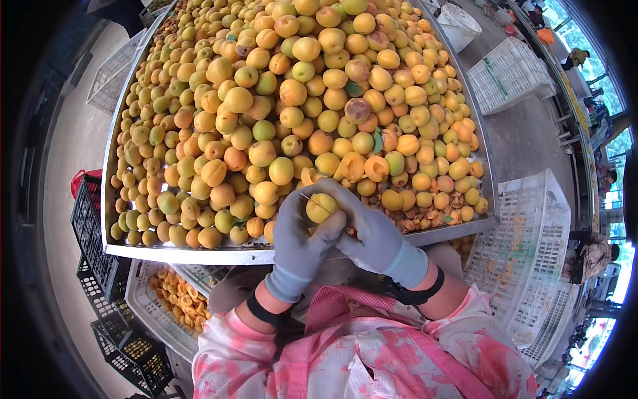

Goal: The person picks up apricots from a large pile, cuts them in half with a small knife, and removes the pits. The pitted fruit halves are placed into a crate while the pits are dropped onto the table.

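Observation:
Both my hands wear grey gloves and meet at the near edge of a metal table heaped with apricots. My left hand is closed around a yellow-green apricot. A thin dark line crosses this fruit; whether it is a cut or a slim blade I cannot tell. My right hand is closed against the fruit's right side, its fingers curled over the top; what it grips is hidden. Just beyond, two apricot halves lie cut side up on the heap.
The table's metal rim runs in front of me. Below left, a white crate holds apricot halves. Black crates stand farther left. On the right are a white crate, another crate and a white bucket.

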A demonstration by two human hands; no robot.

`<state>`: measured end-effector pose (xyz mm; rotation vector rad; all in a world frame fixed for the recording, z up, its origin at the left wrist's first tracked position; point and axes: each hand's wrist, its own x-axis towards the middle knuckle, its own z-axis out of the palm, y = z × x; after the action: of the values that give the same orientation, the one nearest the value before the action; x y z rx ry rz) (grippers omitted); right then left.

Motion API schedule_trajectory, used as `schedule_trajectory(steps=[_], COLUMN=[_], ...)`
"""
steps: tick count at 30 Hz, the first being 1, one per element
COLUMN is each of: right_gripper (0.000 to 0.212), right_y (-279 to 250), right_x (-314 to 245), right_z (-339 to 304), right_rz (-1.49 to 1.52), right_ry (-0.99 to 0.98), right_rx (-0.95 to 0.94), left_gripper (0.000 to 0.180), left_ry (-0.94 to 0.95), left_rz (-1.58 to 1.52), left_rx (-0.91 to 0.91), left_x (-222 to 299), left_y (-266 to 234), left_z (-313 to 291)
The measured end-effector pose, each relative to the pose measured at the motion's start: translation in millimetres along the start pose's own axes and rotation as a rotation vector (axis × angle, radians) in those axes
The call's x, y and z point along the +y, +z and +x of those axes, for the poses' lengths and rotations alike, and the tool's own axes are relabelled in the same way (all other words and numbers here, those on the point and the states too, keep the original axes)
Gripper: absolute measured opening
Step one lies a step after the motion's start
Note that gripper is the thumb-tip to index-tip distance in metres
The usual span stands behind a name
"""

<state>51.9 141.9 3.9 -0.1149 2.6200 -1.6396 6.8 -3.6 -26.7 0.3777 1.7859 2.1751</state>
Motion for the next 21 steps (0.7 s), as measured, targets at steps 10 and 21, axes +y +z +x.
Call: schedule_trajectory(steps=[10, 21], right_gripper=[0.08, 0.075], right_y=[-4.7, -3.3], right_x=[-16.4, -15.3], right_z=[-2.0, -17.8], right_rz=[-0.037, 0.06], right_ry=[-0.087, 0.028], right_rx=[-0.089, -0.286], left_gripper=[0.039, 0.027], left_ry=[-0.047, 0.149], left_rz=[0.008, 0.131], left_rx=[-0.204, -0.373], left_x=[16.2, 19.9], left_y=[-10.9, -22.9], left_z=[0.1, -8.2])
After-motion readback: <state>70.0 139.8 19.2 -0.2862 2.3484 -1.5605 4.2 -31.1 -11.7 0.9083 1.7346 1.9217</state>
